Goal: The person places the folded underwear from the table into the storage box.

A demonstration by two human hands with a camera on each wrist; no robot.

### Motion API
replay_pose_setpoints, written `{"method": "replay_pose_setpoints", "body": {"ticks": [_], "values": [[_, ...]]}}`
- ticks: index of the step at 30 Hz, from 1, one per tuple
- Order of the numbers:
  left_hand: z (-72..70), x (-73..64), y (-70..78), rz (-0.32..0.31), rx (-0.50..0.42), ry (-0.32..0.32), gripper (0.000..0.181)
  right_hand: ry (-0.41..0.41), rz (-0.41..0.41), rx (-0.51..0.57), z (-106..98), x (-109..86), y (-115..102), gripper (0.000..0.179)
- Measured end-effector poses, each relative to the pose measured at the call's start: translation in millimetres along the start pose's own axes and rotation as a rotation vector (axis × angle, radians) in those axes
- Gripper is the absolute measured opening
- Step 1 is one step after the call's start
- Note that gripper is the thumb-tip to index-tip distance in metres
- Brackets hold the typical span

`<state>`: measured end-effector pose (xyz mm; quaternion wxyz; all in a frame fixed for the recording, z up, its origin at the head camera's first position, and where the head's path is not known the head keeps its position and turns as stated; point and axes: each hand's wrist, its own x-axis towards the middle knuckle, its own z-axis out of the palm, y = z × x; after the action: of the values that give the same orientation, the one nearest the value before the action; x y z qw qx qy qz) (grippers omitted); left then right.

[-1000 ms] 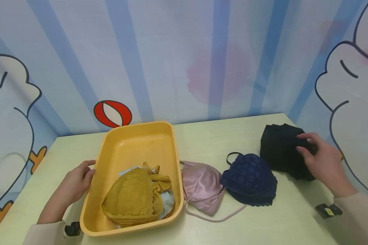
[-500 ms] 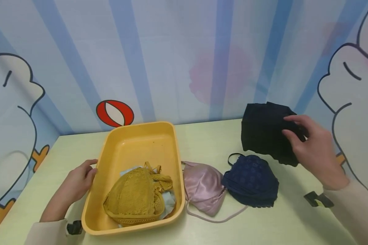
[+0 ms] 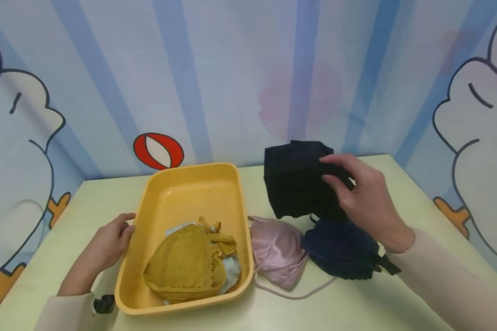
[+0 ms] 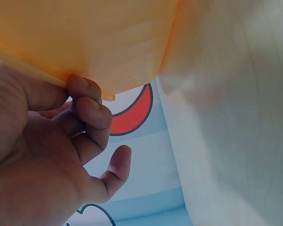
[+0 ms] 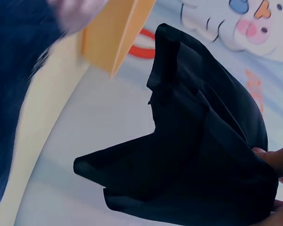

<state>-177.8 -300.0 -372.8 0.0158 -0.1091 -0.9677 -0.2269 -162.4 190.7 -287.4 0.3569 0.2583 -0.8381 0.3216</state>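
My right hand (image 3: 368, 197) pinches a folded black garment (image 3: 298, 184) at its right side and holds it up behind the bras. In the right wrist view the black garment (image 5: 188, 141) hangs in loose folds, with the fingertips at its edge. My left hand (image 3: 107, 243) grips the left rim of a yellow plastic tray (image 3: 122, 276); in the left wrist view its curled fingers (image 4: 96, 113) meet the rim. A mustard lace bra (image 3: 182, 266) lies in the tray, over a pale blue cloth (image 3: 232, 271). To the tray's right are a pink satin bra (image 3: 277, 250) and a navy lace bra (image 3: 335, 253).
All of this is on a pale wooden table (image 3: 290, 312). A striped blue backdrop (image 3: 240, 82) with cartoon figures stands along its back and sides. The pink bra's thin strap (image 3: 294, 296) trails over the tabletop toward the navy bra.
My right hand has lifted the black garment from the right side of the table and carried it left, past the navy bra. The left hand stays at the tray's rim.
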Motion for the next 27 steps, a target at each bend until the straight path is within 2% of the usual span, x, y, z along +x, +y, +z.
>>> {"method": "replay_pose_setpoints", "body": {"ticks": [13,27], "values": [[2.3,3.0,-2.4,0.005,-0.008,-0.004,0.036,-0.082,-0.078,0.202,55,11.7,-46,0.036],[0.3,1.8,-2.8,-0.025,-0.013,-0.007,0.036,-0.176,-0.134,0.406,109,2.4,-91,0.032]]}}
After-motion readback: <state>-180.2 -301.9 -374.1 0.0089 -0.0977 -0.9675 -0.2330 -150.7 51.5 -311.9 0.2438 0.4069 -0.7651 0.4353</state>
